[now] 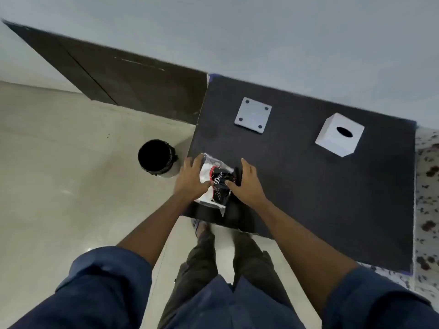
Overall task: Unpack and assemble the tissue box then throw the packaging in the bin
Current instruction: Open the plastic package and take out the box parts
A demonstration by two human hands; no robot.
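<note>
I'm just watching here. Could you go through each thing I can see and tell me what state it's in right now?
Tissue pack: still in its clear wrapper, held at the table's near edge.
Left hand: gripping the pack's left side.
Right hand: gripping its right side.
Box cover: upright on the table, oval slot up, nothing coming out.
Base plate: lying flat, separate from the cover.
Bin: on the floor, open.

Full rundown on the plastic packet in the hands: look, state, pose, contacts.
The packet is a clear, crinkled plastic bag with white and black contents, red accents and white script lettering. It looks soft and film-like. It lies tilted near the front left corner of the dark mat, one end overhanging the near edge. The left hand grips its left side, the right hand its right, thumbs meeting on top. Whether it is opened cannot be told.
</note>
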